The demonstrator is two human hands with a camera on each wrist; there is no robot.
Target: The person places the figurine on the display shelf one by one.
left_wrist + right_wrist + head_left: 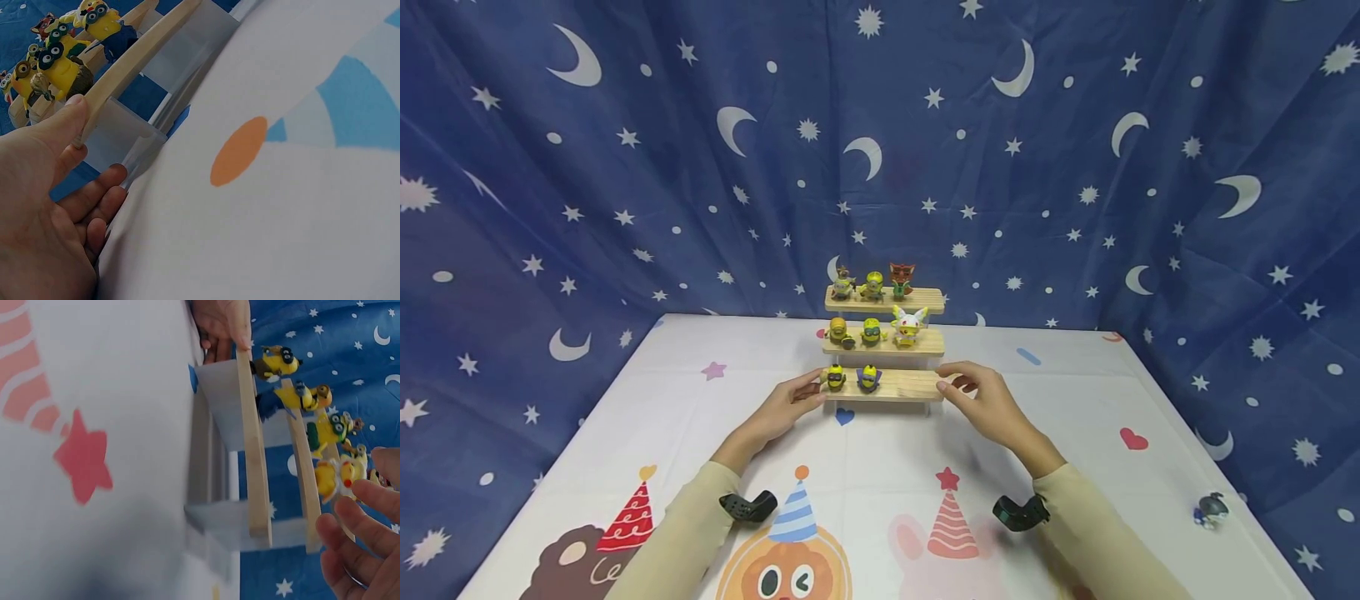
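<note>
A three-tier display stand with pale wooden boards and clear supports stands on the table. My left hand is at the left end of its lowest board, thumb on top and index fingertip underneath, pinching it. Two yellow minion figures stand on that board's left half. My right hand is by the board's right end; the right wrist view shows its fingers spread and loosely bent, holding nothing. A white-eared figure stands on the middle board, a fox figure on the top one.
More small yellow figures stand on the upper two boards. A dark-topped figure lies near the right edge of the white printed tablecloth. Behind the table hangs a blue curtain with moons and stars.
</note>
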